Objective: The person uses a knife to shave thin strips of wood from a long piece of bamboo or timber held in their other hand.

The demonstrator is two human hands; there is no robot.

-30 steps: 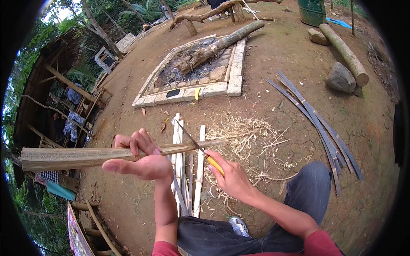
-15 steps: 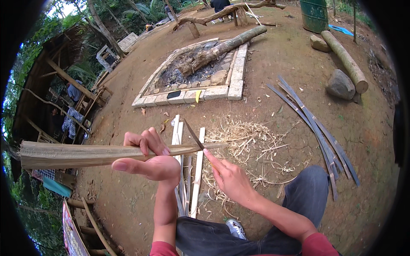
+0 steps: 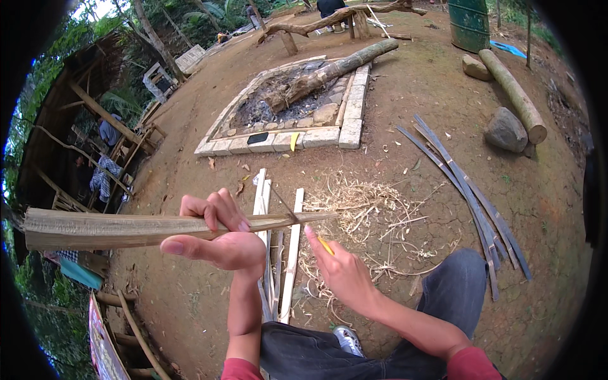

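Observation:
A long split piece of wood (image 3: pixel 120 229), thick at the left and tapering to a thin tip at the right, lies level across my left hand (image 3: pixel 221 231). The fingers of that hand curl over its top edge, with the thumb stretched out below. My right hand (image 3: pixel 342 269) is closed round the yellow handle of a knife (image 3: pixel 325 245). The thin dark blade crosses the narrow part of the wood, slanting up and to the left. Beyond the tapered tip lies a heap of pale wood shavings (image 3: pixel 361 199) on the ground.
Pale strips of wood (image 3: pixel 291 253) lie beneath my hands. Dark long strips (image 3: pixel 468 196) rest at the right, near my knee. Ahead is a stone-edged fire pit (image 3: pixel 310 139) with a log (image 3: pixel 335 71) across it. A boulder (image 3: pixel 505 130) and another log (image 3: pixel 513 95) lie farther right.
The knife blade has turned to a thinner, more edge-on angle against the wood, and more of its yellow handle shows. Both hands and the wood have shifted slightly left in view.

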